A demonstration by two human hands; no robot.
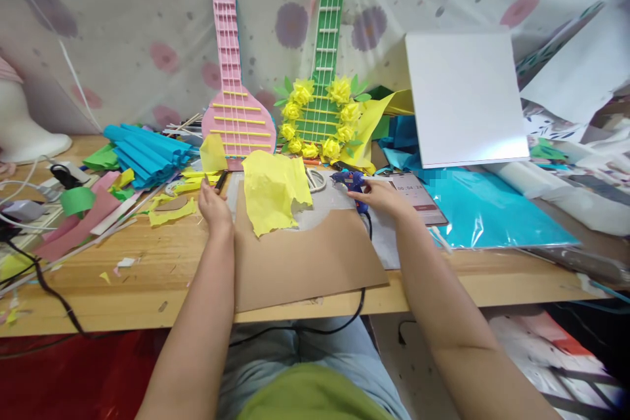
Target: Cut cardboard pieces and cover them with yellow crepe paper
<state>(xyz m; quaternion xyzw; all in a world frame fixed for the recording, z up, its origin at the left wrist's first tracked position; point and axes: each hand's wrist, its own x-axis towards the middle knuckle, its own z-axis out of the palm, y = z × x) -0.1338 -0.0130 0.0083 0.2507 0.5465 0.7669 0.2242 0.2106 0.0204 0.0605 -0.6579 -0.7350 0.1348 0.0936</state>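
Observation:
My left hand [213, 206] is closed in a pinch on a small piece of yellow paper [213, 153], held upright above the table's left-centre. My right hand [381, 197] is wrapped round a blue hot glue gun [350, 180] lying near the phone [419, 195]. Between the hands a crumpled yellow tissue sheet [273, 189] lies on a brown cardboard sheet [305, 259]. Behind stand a pink paper guitar [235, 111] and a green paper guitar [323, 79] ringed with yellow paper flowers.
Folded blue paper [147, 151], pink and green scraps and sticks crowd the left of the wooden table [123, 282]. A white board [465, 98] leans at the back right over a shiny blue sheet [487, 210]. Scissors [315, 178] lie by the tissue. Black cables trail off the front edge.

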